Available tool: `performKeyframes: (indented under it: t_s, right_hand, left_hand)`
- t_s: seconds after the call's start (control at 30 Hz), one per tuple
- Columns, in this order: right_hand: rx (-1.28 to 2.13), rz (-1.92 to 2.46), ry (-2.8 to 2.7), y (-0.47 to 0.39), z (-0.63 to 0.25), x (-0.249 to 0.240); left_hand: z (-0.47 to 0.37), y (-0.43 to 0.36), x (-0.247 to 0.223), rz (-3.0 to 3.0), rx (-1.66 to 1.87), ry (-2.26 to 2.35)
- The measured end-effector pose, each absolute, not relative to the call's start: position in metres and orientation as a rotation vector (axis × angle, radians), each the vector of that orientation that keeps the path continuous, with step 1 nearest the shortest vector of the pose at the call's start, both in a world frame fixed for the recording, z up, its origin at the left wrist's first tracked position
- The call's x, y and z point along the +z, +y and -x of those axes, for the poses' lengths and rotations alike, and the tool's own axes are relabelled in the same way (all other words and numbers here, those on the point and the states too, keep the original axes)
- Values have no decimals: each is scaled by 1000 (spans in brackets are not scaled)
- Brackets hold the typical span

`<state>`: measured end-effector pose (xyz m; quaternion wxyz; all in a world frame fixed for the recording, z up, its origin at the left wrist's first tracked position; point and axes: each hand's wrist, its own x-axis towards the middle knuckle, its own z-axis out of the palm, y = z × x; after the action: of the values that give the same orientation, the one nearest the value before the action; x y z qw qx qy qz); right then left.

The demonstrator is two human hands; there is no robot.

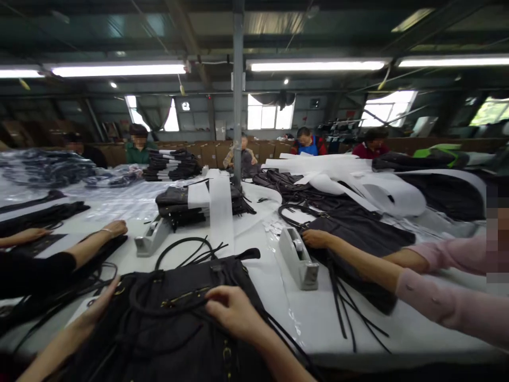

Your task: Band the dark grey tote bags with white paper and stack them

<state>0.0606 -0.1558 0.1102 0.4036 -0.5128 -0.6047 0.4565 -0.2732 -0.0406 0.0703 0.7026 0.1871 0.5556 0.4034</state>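
Observation:
A black handbag (pixel 178 329) lies in front of me at the table's near edge, with looped handles, loose straps and gold zips. My right hand (pixel 234 313) is over its upper face, fingers curled and closed on a bag handle (pixel 139 302). At the bag's left edge is my left hand (pixel 101 302), holding the side near the top corner; its fingertips are partly hidden. A white tag (pixel 81 307) shows beside that hand. Dark straps (pixel 186 249) stick out beyond the bag's far edge.
Two grey tape dispensers (pixel 298 260) (pixel 153 236) stand beyond the bag. Co-workers' hands (pixel 318 239) (pixel 115 228) handle dark bags at right and left. A bag stack (pixel 183 204), white paper strips (pixel 220 207) and a post (pixel 237 106) lie farther back.

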Motion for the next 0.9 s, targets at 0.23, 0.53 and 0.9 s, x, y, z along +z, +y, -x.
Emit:
performKeyframes:
  t_s: [0.23,0.53,0.9]
  right_hand:
    - [777,1845,-1324,-147,-164,46]
    - [836,1829,-1407,-139,-138,16]
    - [702,2035,-1379,-134,-135,10]
  left_hand:
    - [290,-38,52,-320,846,1103]
    - [293,-44,57,-291,902,1045]
    - [314,-64,48,-404,466,1077]
